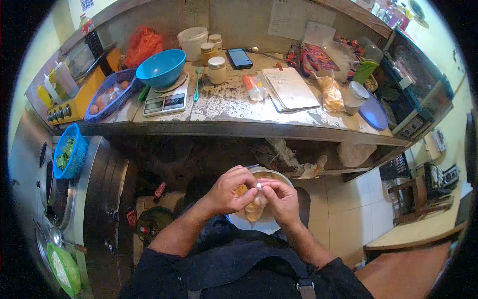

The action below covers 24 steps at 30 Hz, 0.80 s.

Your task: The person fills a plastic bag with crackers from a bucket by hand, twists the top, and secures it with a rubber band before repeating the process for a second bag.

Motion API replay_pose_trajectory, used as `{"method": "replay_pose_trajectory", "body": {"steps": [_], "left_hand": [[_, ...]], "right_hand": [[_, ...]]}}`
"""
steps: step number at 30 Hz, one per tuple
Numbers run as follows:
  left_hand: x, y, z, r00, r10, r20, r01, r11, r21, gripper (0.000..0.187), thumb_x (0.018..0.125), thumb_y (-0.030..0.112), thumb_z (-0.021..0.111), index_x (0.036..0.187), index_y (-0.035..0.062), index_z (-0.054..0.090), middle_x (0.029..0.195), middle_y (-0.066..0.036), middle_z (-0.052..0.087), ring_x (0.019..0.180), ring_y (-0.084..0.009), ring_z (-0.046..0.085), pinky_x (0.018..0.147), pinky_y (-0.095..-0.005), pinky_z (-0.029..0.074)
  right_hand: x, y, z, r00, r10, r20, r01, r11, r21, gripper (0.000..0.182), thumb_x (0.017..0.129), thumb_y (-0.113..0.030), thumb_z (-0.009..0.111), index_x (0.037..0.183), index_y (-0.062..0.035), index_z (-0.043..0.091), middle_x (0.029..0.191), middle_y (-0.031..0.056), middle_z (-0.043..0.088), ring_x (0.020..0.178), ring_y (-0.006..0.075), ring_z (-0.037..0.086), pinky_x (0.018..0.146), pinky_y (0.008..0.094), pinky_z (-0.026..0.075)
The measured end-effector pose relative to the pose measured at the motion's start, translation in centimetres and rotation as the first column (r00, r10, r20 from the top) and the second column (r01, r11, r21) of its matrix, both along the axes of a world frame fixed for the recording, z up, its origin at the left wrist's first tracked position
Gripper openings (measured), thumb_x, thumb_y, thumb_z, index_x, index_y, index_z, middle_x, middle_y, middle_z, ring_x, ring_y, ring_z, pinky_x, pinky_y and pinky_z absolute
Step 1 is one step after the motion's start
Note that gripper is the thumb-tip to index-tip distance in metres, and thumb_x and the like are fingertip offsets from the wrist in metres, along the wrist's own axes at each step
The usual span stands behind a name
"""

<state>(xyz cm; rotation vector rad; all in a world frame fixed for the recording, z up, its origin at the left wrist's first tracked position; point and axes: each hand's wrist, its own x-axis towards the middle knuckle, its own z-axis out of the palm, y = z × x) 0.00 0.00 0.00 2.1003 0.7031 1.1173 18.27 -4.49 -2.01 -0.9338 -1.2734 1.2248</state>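
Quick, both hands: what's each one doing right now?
Left hand: closed, pinching the small plastic bag.
Right hand: closed on the same bag's top.

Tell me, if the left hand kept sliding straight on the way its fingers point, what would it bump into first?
Most likely the right hand. The left hand points across toward it, and both hands pinch the same small clear bag over a white bowl, so there is barely any gap between them.
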Motion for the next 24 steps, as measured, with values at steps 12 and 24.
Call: {"method": "replay_pose_trajectory", "body": {"steps": [12,24], "left_hand": [[0.6,-0.3,0.5,0.999,-0.038,-0.016,0.04,0.984,0.175,0.014,0.071,0.009,0.063,0.078,0.0035,0.053,0.076,-0.011,0.053,0.074,-0.0311,0.051,0.069,-0.0396,0.042],[-2.6,1.2,4.7,0.994,0.103,-0.038,-0.082,0.927,0.365,0.013,0.072,0.008,0.07,0.08,0.0063,0.061,0.076,-0.008,0.06,0.071,-0.0276,0.057,0.065,-0.0362,0.044]], "right_hand": [[0.2,0.6,1.2,0.941,0.103,0.323,-0.159,0.975,0.153,0.022,0.094,-0.018,0.049,0.093,0.0002,0.061,0.087,0.0105,0.062,0.085,0.0219,0.059,0.078,0.0321,0.045],[1.2,-1.3,0.2,0.905,0.038,0.424,-0.144,0.964,0.222,0.015,0.09,-0.011,0.056,0.091,0.0006,0.064,0.093,0.0119,0.061,0.088,0.0237,0.058,0.079,0.033,0.045]]}}
